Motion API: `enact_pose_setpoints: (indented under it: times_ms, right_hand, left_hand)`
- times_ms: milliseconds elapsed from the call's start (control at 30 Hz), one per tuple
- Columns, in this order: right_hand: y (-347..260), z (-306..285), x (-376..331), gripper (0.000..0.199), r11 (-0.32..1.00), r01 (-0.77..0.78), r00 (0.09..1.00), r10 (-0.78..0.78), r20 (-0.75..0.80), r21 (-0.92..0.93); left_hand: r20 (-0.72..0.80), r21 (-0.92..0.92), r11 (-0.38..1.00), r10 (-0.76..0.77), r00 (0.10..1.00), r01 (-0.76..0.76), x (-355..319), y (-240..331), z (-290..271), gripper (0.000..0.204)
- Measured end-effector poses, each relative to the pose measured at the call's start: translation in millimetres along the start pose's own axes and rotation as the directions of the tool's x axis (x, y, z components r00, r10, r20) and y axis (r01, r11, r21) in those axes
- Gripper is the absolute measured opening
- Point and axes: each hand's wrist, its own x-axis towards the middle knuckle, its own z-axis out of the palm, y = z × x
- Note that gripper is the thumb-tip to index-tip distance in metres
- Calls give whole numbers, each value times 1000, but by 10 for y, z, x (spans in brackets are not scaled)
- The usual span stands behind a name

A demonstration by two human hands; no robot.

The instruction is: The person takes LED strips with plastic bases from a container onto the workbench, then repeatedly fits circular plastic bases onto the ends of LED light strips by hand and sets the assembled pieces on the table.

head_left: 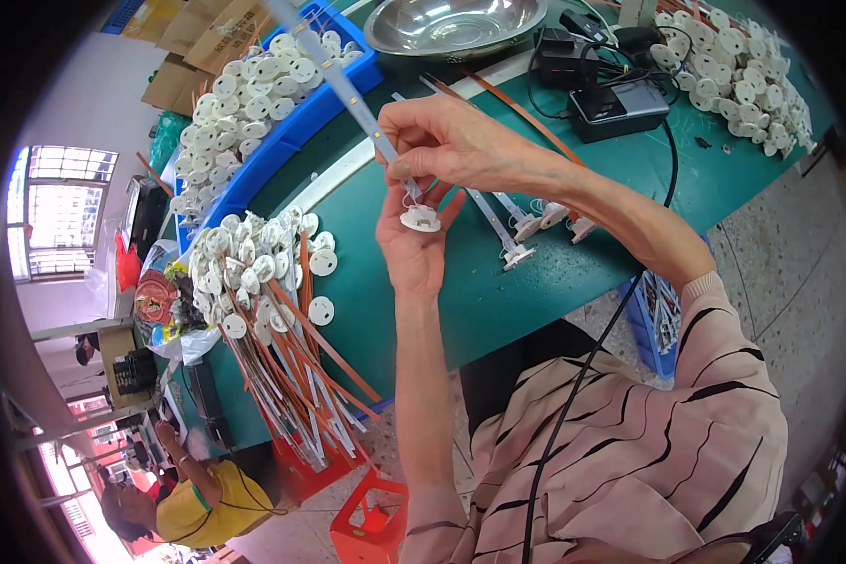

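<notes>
Above green table (498,291), left hand (412,246) cradles white disc (420,219); right hand (442,141) pinches strip (348,89) into it.

Green bench (536,282), speckled floor (780,254), window (61,216).

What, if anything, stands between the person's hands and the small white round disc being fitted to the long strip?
Nothing visible does: the left hand already holds the small white round disc, and the right hand grips the long white strip just above it.
</notes>
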Motion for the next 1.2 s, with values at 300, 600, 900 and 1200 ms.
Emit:
enact_pose_setpoints:
  times_ms: [300,600,900,1200]
  right_hand:
    - [107,-93,-55,11,999,17,992,-22,-122,-41]
    - [161,-80,-86,10,974,57,991,-82,-108,-219]
    - [260,-25,-108,10,975,67,989,-93,-115,-214]
    - [321,-15,-103,10,967,61,989,-93,-119,-248]
  left_hand:
    - [68,-67,997,-43,997,48,-13,42,28,64]
    - [5,-65,994,-89,996,89,-18,43,-39,46]
    - [37,-131,991,-13,999,18,-10,-13,-34,45]
    - [43,-141,990,7,999,-1,2,-19,-47,43]
